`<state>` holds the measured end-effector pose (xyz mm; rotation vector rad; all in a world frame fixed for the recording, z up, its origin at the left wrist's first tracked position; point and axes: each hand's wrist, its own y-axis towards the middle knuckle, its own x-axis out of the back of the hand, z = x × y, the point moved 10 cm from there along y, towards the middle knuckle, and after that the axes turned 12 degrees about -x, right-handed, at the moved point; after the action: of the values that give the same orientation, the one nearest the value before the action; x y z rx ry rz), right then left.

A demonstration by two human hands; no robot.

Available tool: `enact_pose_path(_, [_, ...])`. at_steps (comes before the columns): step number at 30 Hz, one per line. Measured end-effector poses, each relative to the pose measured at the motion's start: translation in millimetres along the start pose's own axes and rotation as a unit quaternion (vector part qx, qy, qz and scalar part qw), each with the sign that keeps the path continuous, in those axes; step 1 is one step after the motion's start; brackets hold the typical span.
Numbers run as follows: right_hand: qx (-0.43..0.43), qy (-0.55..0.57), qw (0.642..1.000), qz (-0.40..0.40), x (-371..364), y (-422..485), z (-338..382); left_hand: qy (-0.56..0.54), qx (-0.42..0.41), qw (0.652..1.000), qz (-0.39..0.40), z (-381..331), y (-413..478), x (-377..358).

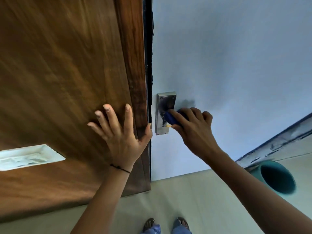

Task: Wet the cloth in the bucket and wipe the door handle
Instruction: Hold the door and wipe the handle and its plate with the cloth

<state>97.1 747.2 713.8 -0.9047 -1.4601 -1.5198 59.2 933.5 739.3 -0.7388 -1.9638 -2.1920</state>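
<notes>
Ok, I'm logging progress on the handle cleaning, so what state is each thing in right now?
Left hand: open, flat against the wooden door.
Right hand: closed on the blue cloth.
Blue cloth: pressed on the door handle; wetness cannot be told.
Door handle: hidden under the cloth; only its metal plate shows.
Bucket: on the floor at right, contents not visible.

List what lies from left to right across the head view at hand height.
Wooden door → left hand → metal handle plate → right hand holding blue cloth → teal bucket, lower right.
</notes>
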Motion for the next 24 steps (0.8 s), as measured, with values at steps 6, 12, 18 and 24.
enact_pose_path(6, [-0.016,-0.018,0.998,-0.061,7,-10,28,0.026,-0.012,1.000,0.002,-3,0,-2])
enact_pose_path(12, [-0.022,-0.019,0.998,-0.050,9,-5,40,-0.002,-0.002,1.000,-0.008,-4,-1,-2])
enact_pose_path(18, [-0.018,0.035,0.999,0.003,-5,-6,-4,0.013,-0.014,1.000,0.004,-5,1,-3])
enact_pose_path(24, [-0.022,0.072,0.997,0.015,-12,-3,-35,0.008,-0.013,1.000,0.013,-5,3,-3])
